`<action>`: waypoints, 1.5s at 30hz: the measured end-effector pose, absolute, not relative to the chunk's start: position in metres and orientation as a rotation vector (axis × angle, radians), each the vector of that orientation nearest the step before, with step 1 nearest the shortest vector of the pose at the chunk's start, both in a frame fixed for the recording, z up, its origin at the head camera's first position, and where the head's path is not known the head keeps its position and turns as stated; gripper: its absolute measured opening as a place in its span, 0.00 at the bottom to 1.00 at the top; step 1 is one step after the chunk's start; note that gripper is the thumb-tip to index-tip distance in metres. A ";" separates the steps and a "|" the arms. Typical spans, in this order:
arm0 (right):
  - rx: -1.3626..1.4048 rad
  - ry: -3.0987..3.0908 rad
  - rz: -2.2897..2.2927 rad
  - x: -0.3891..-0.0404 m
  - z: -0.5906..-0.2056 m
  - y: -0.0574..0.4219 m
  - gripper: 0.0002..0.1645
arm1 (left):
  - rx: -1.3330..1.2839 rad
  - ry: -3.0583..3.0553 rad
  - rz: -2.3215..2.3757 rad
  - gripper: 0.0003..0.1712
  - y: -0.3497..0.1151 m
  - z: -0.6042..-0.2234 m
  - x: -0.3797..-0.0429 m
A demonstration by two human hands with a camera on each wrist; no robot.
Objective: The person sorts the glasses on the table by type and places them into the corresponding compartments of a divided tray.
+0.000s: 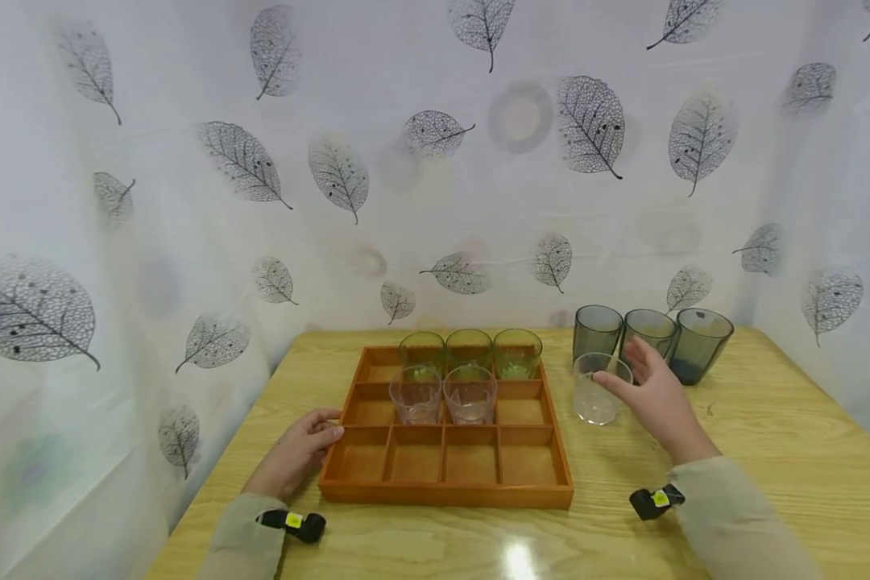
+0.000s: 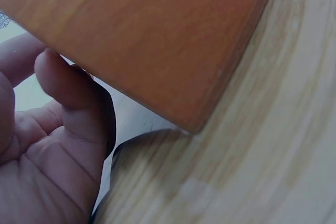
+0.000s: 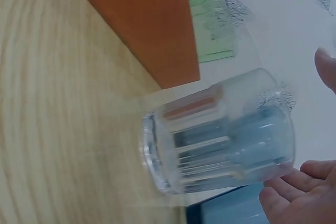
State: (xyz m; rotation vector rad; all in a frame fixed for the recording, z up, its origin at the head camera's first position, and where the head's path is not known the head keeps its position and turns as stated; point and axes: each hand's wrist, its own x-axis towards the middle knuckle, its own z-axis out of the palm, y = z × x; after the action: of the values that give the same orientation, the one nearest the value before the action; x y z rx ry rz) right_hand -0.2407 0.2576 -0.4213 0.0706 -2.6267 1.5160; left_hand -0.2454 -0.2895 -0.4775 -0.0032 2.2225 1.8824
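A clear glass (image 1: 594,395) stands on the table right of the wooden tray (image 1: 445,495). My right hand (image 1: 656,399) is beside this glass, thumb and fingers spread apart. In the right wrist view the fingertips (image 3: 275,195) are right at the rim of the glass (image 3: 226,135), with the thumb apart from it. My left hand (image 1: 300,451) rests against the tray's left wall with its fingertips and thumb. Two clear glasses (image 1: 416,396) occupy the tray's middle row, and three green glasses (image 1: 518,354) its back row.
Three dark grey glasses (image 1: 702,346) stand close together at the back right, partly behind my right hand. A curtain with leaf prints (image 1: 377,242) hangs behind the wooden table (image 1: 399,540). Thin dividers (image 1: 444,455) split the tray into compartments.
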 end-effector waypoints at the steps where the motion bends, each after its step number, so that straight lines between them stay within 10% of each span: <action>1: 0.061 -2.629 1.524 -0.242 -0.424 0.258 0.68 | -0.008 2.225 1.880 0.28 -0.289 -0.478 -0.246; 19: 0.024 -2.637 1.649 -0.257 -0.451 0.255 0.78 | 0.001 2.225 1.868 0.28 -0.284 -0.475 -0.247; 45: 0.109 -2.725 1.519 -0.253 -0.443 0.254 0.67 | -0.041 2.236 1.865 0.28 -0.287 -0.475 -0.245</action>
State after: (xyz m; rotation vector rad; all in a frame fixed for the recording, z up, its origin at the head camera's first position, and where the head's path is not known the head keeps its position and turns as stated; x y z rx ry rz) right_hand -0.2533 0.2542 -0.4433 0.1094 -2.7251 1.5192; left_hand -0.2453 -0.2871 -0.4753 -0.0412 2.2364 1.8651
